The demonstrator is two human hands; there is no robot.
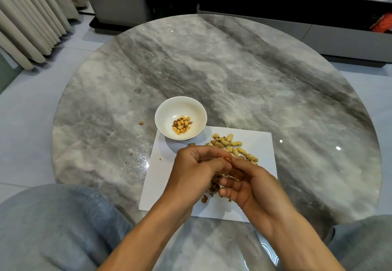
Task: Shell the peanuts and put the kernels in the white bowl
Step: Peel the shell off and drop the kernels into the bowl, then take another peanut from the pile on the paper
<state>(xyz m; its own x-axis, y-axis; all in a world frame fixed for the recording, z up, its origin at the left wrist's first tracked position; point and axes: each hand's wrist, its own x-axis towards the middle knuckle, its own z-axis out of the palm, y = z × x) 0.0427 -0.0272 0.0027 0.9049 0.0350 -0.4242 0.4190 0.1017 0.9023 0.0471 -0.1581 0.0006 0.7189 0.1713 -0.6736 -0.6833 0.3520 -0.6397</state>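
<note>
Nearest me I see grey-trousered knees (53, 228) at the near edge of the round marble table (254, 75), and both forearms reach over that edge onto a white sheet of paper (257, 143). My left hand (195, 169) has its fingers curled in, thumb and forefinger pinching a small orange-brown peanut piece (290, 158); my right hand (248, 182) meets it there, thumb and forefinger nipping the same piece while its other fingers hang loosely bent. Under the hands, on the paper's near half, lies a heap of broken shells (214, 184) (partly hidden by my fingers). Just beyond, toward the paper's far edge, sits the pile of unshelled peanuts (231, 145). The white bowl (164, 111) stands on the paper's far left corner, overhanging onto the marble, with shelled kernels (182, 124) in its bottom
</note>
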